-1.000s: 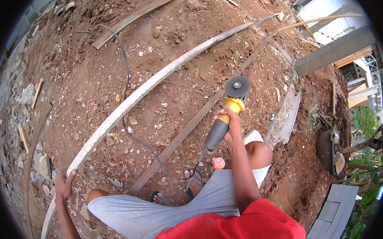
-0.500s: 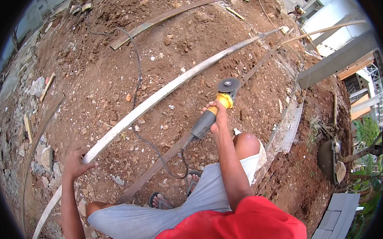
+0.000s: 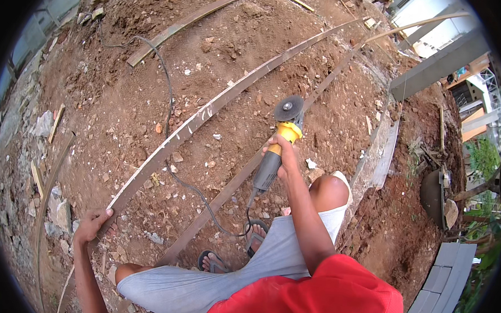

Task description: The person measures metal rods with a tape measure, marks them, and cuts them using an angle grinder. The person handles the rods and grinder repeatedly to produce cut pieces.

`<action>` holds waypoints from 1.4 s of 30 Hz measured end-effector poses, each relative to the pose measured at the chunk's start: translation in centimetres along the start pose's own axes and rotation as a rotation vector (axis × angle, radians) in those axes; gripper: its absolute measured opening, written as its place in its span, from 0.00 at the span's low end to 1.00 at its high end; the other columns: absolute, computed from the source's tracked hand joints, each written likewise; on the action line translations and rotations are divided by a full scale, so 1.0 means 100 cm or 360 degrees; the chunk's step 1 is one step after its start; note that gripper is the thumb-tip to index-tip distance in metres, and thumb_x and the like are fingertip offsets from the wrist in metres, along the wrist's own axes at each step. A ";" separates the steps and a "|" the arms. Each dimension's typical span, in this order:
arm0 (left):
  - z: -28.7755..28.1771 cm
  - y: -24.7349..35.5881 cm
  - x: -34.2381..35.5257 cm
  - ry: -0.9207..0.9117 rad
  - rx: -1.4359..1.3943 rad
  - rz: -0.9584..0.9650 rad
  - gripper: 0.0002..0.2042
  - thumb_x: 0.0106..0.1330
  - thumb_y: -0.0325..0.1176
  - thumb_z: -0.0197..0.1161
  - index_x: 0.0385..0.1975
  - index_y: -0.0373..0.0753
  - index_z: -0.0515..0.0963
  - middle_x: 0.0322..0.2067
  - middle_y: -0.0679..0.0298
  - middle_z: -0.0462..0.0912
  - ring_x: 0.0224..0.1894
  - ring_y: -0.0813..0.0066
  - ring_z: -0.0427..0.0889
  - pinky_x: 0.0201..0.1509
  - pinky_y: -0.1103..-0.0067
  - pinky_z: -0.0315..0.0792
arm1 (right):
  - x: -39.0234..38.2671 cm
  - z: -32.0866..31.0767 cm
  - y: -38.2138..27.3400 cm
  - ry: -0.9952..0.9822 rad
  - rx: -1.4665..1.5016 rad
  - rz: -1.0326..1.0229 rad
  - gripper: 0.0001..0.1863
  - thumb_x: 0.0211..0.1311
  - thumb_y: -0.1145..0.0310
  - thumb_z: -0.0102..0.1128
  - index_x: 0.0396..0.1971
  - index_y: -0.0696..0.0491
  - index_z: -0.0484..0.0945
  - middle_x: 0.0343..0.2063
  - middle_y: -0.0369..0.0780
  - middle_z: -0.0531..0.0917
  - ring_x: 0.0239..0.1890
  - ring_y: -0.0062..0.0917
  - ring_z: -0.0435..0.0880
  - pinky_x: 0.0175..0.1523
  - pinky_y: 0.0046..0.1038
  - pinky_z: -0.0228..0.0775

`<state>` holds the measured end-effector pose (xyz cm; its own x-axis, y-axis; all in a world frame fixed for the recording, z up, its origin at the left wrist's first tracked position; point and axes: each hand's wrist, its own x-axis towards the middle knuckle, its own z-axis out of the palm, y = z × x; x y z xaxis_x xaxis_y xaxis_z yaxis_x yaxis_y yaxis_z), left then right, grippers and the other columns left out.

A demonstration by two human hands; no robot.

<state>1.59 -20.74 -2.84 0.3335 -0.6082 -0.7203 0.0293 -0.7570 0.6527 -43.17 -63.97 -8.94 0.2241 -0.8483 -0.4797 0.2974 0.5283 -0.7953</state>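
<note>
The right hand [image 3: 284, 152] is wrapped firmly round a yellow-and-black grinder [image 3: 267, 173], its round disc [image 3: 288, 107] just beyond the fingers and its cord [image 3: 170, 91] trailing off to that hand's left. The left hand [image 3: 92, 225], lower and well apart, is clamped on the near part of a long plank [image 3: 236, 89], thumb along the whitish edge. From there I see the plank run away ahead and rightward, passing left of the grinder. Between the two hands a brown board [image 3: 185, 237] lies on the reddish soil [image 3: 124, 112], partly beneath the grinder from where I look. Nearer the person are sandals [image 3: 215, 265]; far right of the right hand, stacked grey blocks [image 3: 439, 282].
</note>
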 end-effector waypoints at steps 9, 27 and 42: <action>-0.014 0.023 0.032 -0.0291 -0.0016 -0.0116 0.24 0.76 0.48 0.65 0.53 0.28 0.79 0.40 0.49 0.90 0.41 0.55 0.92 0.52 0.60 0.84 | 0.010 -0.001 -0.007 0.0071 0.0084 0.0015 0.10 0.61 0.69 0.66 0.39 0.55 0.76 0.30 0.41 0.83 0.28 0.31 0.87 0.36 0.36 0.86; 0.005 -0.098 -0.039 0.1095 0.1345 0.0183 0.37 0.64 0.63 0.69 0.55 0.29 0.78 0.34 0.40 0.84 0.42 0.37 0.83 0.48 0.52 0.72 | 0.019 -0.030 0.007 0.0062 -0.0164 0.0053 0.12 0.68 0.66 0.66 0.39 0.57 0.75 0.32 0.41 0.84 0.30 0.31 0.89 0.37 0.37 0.88; 0.236 0.210 0.189 0.1095 0.1065 0.1310 0.26 0.68 0.52 0.70 0.54 0.35 0.78 0.50 0.45 0.84 0.48 0.47 0.87 0.49 0.55 0.80 | 0.009 0.008 0.016 0.0093 -0.0044 0.0109 0.12 0.65 0.64 0.67 0.38 0.56 0.76 0.32 0.41 0.82 0.31 0.31 0.87 0.40 0.38 0.86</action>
<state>-13.74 -53.72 -8.29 0.4522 -0.8581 0.2433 -0.8334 -0.3094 0.4579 -41.78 -63.88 -10.33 0.1885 -0.8111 -0.5537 0.2574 0.5849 -0.7692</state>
